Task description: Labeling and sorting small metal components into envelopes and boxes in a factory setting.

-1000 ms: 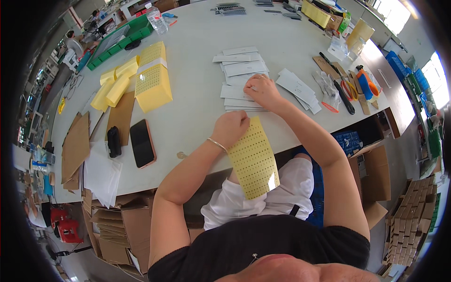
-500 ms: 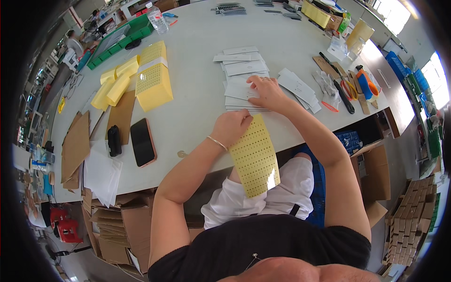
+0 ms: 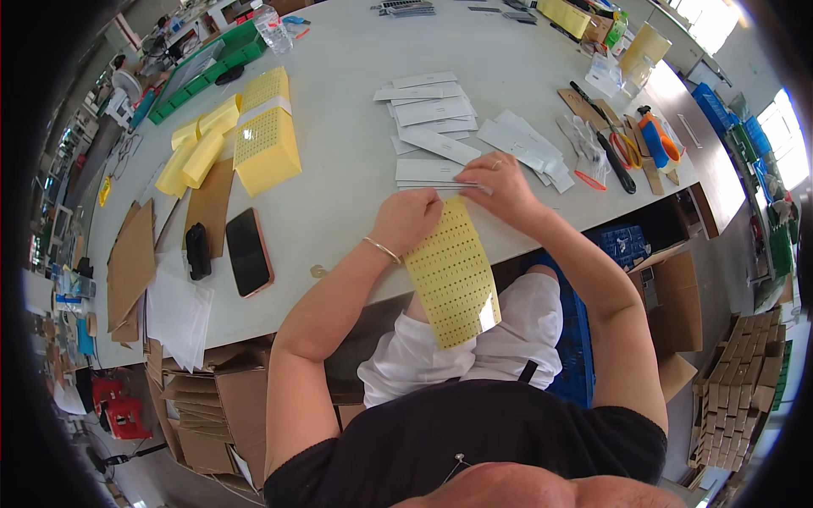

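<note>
My left hand (image 3: 406, 222) is closed on the upper corner of a yellow sticker sheet (image 3: 453, 275), printed with rows of small dark marks. The sheet hangs over the table's front edge above my lap. Just right of it, my right hand (image 3: 506, 188) has its fingertips closed around the right end of the nearest white card (image 3: 422, 171); the exact grip is partly hidden. Beyond lie overlapping white cards (image 3: 434, 111) in a loose pile. A second fanned group of white cards (image 3: 522, 144) lies beyond my right hand.
A banded stack of yellow sheets (image 3: 267, 140), yellow rolled strips (image 3: 203, 144), a phone (image 3: 249, 252) and a black case (image 3: 198, 251) lie left. Scissors (image 3: 627, 151), a black-handled tool (image 3: 621, 169) and an orange-blue tape dispenser (image 3: 659, 140) lie right. A water bottle (image 3: 271, 27) stands far left.
My right hand has moved from over the card pile down to the nearest card's right end. Several cards have shifted, some towards the right group. My left hand still holds the sheet.
</note>
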Demonstrator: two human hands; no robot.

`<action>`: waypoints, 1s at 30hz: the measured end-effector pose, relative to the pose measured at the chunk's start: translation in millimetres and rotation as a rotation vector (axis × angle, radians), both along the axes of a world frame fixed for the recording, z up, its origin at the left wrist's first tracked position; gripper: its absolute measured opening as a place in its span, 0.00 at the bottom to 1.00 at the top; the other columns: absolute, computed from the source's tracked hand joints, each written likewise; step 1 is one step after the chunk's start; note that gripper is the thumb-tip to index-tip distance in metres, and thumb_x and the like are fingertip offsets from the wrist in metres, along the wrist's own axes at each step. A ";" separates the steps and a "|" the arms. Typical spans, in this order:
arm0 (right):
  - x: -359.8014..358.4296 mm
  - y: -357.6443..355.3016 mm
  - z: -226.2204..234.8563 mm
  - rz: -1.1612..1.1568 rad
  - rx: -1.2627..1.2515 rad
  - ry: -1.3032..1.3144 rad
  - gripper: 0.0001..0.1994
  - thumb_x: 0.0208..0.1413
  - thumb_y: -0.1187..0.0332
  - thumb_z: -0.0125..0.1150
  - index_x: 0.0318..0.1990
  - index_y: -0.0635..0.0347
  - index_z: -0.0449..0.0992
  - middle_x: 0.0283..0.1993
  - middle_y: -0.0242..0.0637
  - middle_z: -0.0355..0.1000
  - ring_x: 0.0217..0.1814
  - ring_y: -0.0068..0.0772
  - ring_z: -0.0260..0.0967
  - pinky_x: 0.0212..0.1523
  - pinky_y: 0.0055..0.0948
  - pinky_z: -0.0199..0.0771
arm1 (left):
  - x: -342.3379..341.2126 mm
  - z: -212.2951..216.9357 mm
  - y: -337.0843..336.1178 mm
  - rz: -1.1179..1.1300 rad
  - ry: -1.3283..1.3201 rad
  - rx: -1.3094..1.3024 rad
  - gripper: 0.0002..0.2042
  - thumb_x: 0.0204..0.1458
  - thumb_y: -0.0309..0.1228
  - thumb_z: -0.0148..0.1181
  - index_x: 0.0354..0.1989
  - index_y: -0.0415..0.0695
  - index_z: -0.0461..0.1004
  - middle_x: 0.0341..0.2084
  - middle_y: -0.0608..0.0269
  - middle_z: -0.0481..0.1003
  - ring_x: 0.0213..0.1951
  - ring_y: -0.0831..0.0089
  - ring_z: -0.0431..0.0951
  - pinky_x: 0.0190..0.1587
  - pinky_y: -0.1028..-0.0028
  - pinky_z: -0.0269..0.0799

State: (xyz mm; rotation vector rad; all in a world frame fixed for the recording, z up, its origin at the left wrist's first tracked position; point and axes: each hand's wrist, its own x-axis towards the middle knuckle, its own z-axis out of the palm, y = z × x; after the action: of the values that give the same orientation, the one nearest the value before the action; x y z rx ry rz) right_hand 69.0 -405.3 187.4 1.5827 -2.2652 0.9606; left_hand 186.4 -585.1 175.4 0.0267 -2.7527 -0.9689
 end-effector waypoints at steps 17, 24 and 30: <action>-41.8 -52.3 2.6 -0.205 -0.147 -0.340 0.05 0.46 0.69 0.60 0.27 0.62 0.77 0.37 0.37 0.73 0.40 0.39 0.69 0.43 0.34 0.68 | -3.9 -2.5 -3.8 0.064 -0.059 0.086 0.11 0.51 0.35 0.50 0.29 0.42 0.75 0.23 0.50 0.75 0.30 0.53 0.76 0.34 0.59 0.71; -62.9 -73.4 -10.5 -0.372 0.217 -0.334 0.11 0.48 0.61 0.59 0.35 0.55 0.78 0.41 0.36 0.73 0.48 0.39 0.66 0.53 0.39 0.60 | -2.8 -1.3 -6.3 0.005 -0.012 0.079 0.11 0.50 0.36 0.50 0.29 0.43 0.76 0.24 0.53 0.76 0.29 0.54 0.76 0.34 0.60 0.71; -48.5 -62.1 -2.4 -0.327 0.201 -0.192 0.24 0.48 0.60 0.59 0.53 0.54 0.65 0.40 0.38 0.74 0.50 0.41 0.66 0.54 0.42 0.57 | -0.9 3.3 -3.6 -0.016 -0.010 0.086 0.11 0.50 0.36 0.52 0.28 0.43 0.76 0.22 0.53 0.76 0.28 0.55 0.76 0.33 0.61 0.71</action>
State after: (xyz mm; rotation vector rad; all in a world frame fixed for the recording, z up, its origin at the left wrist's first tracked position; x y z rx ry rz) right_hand 20.6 -467.4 185.1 1.1717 -2.7181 0.8502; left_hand 185.5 -588.7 178.7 0.0233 -2.7228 -1.0939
